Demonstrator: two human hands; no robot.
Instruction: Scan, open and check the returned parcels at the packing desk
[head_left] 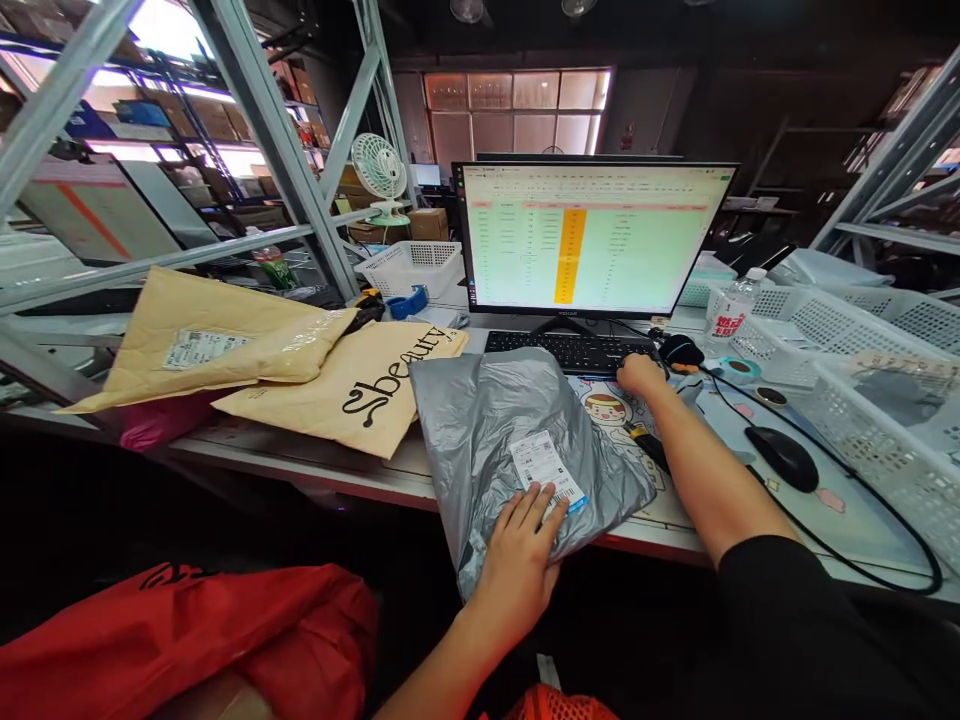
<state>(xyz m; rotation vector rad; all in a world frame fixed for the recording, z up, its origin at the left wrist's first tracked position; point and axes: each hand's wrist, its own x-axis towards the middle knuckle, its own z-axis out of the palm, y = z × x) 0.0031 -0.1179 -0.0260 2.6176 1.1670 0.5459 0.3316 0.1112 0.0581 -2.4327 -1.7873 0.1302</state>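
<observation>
Grey plastic bag (465, 430) lies on my desk (315, 462), with white label (544, 470) on top. My left hand (517, 560) presses it, fingers spread flat. My right hand (641, 375) has fingers curled beside the keyboard (562, 352); I cannot tell if they hold something.

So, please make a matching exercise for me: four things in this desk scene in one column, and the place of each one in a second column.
Things:
1. Grey plastic mailer
2. Tan paper mailer printed "Sbeauty"
3. Black computer mouse
4. White desk fan

Places:
A. Beyond a white plastic basket, left of the monitor
B. Under the left hand
C. On the desk mat, right of the right forearm
D. On the table, left of thing 1

Pairs: 1-B, 2-D, 3-C, 4-A
</observation>
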